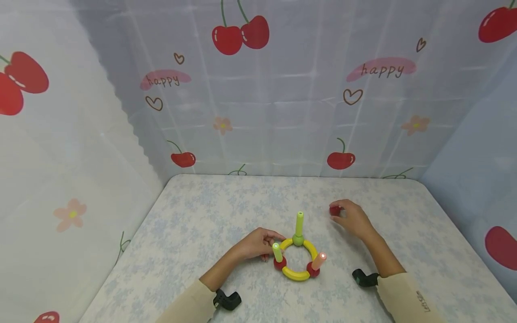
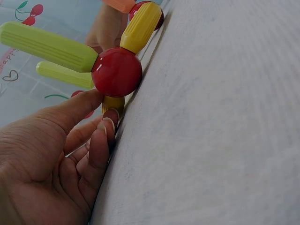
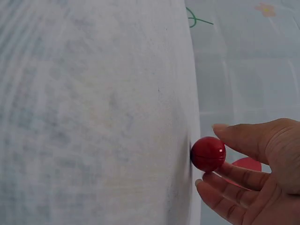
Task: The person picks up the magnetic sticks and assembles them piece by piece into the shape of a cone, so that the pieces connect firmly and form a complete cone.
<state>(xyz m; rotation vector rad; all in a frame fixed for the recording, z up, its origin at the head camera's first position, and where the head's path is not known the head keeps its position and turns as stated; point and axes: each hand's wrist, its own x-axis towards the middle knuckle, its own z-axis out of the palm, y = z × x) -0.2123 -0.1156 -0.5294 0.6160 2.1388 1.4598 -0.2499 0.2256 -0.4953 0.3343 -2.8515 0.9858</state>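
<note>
A ring of yellow curved rods [image 1: 296, 274] and balls lies on the table, with two light-green sticks [image 1: 299, 224] and an orange stick [image 1: 319, 261] standing up from it. Two of its balls are red [image 2: 117, 72] and one is green [image 1: 298, 240]. At the ring's left side, my left hand [image 1: 255, 244] pinches a yellow curved rod [image 2: 113, 104] beside a red ball, thumb against fingers. Farther back on the right, my right hand [image 1: 353, 219] holds a loose red ball [image 3: 208, 154] between thumb and fingers, at the tabletop.
The table [image 1: 194, 215] wears a pale blue floral cover. Printed curtains [image 1: 282, 98] hang behind it and at both sides. Each wrist carries a black camera, one near the left sleeve [image 1: 228, 299] and one near the right sleeve [image 1: 365, 278].
</note>
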